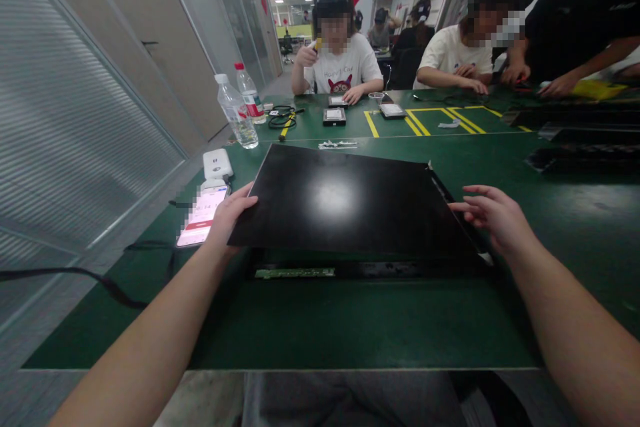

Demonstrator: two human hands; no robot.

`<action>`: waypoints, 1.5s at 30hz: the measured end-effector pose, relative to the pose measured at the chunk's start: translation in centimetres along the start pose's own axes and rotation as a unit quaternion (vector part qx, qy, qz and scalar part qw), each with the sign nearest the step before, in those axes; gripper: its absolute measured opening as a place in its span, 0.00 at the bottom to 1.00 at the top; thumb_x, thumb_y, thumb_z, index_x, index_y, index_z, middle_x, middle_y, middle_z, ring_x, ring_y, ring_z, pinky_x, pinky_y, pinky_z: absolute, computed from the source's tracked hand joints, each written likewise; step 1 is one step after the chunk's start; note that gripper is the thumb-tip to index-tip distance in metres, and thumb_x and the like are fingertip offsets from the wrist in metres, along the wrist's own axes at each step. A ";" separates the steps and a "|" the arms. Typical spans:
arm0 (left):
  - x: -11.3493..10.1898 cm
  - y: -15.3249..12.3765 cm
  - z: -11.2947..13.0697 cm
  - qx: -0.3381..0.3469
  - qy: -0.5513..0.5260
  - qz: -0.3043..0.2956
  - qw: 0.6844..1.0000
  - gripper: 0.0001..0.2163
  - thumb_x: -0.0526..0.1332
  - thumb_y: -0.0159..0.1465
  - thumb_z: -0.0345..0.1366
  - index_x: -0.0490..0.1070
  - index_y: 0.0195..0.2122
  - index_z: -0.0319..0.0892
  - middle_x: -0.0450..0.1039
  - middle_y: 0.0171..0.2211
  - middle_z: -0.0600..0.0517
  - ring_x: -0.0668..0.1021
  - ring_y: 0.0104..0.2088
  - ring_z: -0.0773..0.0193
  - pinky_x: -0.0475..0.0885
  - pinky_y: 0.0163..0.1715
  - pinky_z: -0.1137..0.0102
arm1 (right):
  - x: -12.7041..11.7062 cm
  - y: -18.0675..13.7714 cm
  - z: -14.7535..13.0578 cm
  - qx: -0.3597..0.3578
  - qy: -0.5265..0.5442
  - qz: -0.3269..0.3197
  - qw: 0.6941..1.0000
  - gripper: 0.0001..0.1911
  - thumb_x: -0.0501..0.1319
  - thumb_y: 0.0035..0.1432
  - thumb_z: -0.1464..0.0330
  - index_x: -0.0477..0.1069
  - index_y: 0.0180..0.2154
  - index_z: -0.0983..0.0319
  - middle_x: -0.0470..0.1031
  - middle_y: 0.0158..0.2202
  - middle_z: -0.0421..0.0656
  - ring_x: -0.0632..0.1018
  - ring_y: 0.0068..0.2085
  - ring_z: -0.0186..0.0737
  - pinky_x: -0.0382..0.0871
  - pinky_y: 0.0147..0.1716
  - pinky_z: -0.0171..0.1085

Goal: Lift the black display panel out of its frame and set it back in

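Note:
A large black flat panel (350,200) lies on the green table (320,320), its near edge raised a little over a green circuit strip (294,273). My left hand (227,217) grips the panel's left edge, fingers curled over it. My right hand (493,213) hovers at the panel's right edge with fingers spread apart, close to the edge, holding nothing.
A lit phone (203,217) and a white power bank (217,163) lie left of the panel. Two water bottles (237,110) stand at the far left. Small screws or parts (337,144) lie behind the panel. Other people sit at the far side with small devices (334,116). Black cable (100,280) trails off the left edge.

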State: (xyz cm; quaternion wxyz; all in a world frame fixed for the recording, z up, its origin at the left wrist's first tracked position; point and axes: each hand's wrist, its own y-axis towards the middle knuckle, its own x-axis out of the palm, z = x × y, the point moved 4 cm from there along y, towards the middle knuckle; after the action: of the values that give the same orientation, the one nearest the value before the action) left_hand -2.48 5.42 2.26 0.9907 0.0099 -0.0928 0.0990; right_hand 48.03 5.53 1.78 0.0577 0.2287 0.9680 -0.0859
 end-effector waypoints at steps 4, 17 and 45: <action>-0.2 0.0 0.2 0.004 0.017 0.004 1.000 0.30 0.74 0.47 0.38 0.83 0.53 0.38 0.87 0.39 0.47 0.86 0.45 0.44 0.81 0.42 0.63 | 0.1 0.1 0.2 0.001 -0.010 -0.007 1.000 0.15 0.68 0.48 0.69 0.73 0.41 0.56 0.84 0.30 0.46 0.72 0.23 0.34 0.58 0.18 0.29; 0.6 -0.8 0.0 -0.012 0.031 0.006 0.999 0.26 0.73 0.47 0.38 0.85 0.50 0.39 0.88 0.37 0.48 0.86 0.38 0.49 0.80 0.33 0.68 | -0.5 0.8 0.8 -0.006 -0.033 0.012 0.999 0.12 0.68 0.50 0.68 0.72 0.38 0.56 0.83 0.28 0.45 0.71 0.22 0.34 0.57 0.17 0.30; 1.9 -1.6 -0.2 -0.049 0.024 -0.008 0.998 0.27 0.73 0.49 0.35 0.84 0.52 0.38 0.87 0.37 0.46 0.87 0.38 0.49 0.78 0.30 0.69 | -1.1 1.0 1.3 -0.080 -0.139 0.046 0.986 0.14 0.69 0.50 0.62 0.75 0.40 0.56 0.82 0.31 0.43 0.76 0.28 0.39 0.69 0.28 0.37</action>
State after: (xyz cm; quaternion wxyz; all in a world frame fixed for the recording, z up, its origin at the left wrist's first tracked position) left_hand -0.26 4.20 2.41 0.9927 -0.0402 -0.0734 0.0868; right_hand 49.52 5.65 0.52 0.2136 0.2536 0.9427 -0.0367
